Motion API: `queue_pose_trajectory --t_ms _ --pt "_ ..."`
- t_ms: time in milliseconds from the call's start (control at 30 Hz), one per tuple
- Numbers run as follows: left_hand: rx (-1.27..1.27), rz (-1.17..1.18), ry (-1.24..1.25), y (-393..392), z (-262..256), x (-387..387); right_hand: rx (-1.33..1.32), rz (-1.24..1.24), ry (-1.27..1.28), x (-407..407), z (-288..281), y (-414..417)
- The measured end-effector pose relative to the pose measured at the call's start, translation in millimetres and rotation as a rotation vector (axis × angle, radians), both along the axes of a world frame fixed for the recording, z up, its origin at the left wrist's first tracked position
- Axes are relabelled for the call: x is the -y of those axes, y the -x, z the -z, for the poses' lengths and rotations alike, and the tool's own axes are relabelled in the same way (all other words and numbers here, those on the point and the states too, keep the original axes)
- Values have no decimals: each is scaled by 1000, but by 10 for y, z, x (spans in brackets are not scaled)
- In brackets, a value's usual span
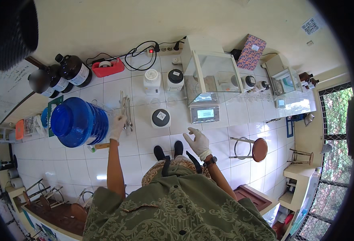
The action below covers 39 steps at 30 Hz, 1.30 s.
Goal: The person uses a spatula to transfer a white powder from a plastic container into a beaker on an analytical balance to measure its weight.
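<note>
My left hand (117,127), in a pale glove, is at the metal spatulas (126,111) lying on the white tiled bench; whether its fingers grip one cannot be told. Just left of it stands a large blue water jug (80,122). My right hand (198,142), gloved too, hangs with bent, parted fingers in front of the bench edge, holding nothing. Between the hands, a white jar with a black lid (161,118) stands near the edge. Behind it are a white-lidded jar (152,81) and another black-lidded jar (175,79). The analytical balance (205,114) has its display lit.
Large brown bottles (74,70) and a red tape dispenser (108,67) stand along the wall. Cables run to a power strip (166,50). A second balance (285,81) is farther right. A round stool (259,149) stands on the floor to the right.
</note>
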<state>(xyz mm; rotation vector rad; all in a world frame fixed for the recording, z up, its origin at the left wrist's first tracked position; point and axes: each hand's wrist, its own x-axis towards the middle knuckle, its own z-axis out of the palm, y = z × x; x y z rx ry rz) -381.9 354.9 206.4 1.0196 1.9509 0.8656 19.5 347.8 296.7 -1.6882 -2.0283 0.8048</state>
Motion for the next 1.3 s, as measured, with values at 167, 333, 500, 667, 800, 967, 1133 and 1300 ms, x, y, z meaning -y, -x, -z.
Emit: queue_pose_trajectory --t_ms 167,333,500,667,800,967,1133,1300 --pt "325 495 -101 -484 -500 490 -454 -40 423 -34 -131 88" --pt "324 711 194 -1168 -1299 626 -775 -222 560 3 -375 305" --pt "324 699 12 -1686 -1140 467 -914 -147 593 -149 -56 155" --pt "-4 610 227 -1478 -822 424 -846 154 344 -630 316 -100" --pt "-216 401 306 -1356 -667 285 -723 185 279 -932 809 51" --pt "71 311 -395 -1339 -513 12 -761 227 433 -1051 1552 457" --pt "27 379 -388 -1370 -500 -165 -777 293 500 -1130 1809 453" --pt "82 404 -351 -1306 -537 -27 -763 432 567 -1189 2026 473"
